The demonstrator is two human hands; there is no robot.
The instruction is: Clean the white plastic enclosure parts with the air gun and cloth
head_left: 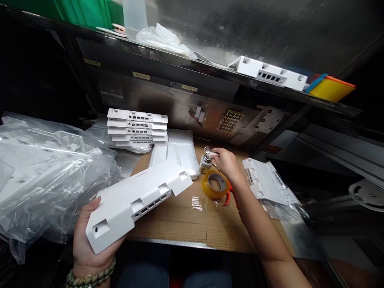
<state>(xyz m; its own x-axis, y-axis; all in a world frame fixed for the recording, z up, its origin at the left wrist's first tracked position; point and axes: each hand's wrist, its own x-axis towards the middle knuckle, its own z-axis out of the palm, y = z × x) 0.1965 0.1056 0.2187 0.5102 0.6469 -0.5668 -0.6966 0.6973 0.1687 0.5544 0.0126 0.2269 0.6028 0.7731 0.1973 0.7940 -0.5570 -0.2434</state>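
Observation:
My left hand [85, 236] grips one end of a long white plastic housing [136, 200] with slotted ports, held flat above the cardboard sheet [186, 224]. My right hand [226, 162] reaches forward with its fingers pinched on the small metal top of a little white bottle [205, 164] that stands on the cardboard. A roll of yellowish tape [215, 185] lies just in front of that bottle, under my right wrist.
A stack of several white housings [137, 127] stands behind, next to bagged white parts [180, 150]. Clear plastic bags [45, 176] pile up at left. Another housing [264, 182] lies at right. One more housing [267, 73] rests on the upper shelf beside coloured bins [330, 88].

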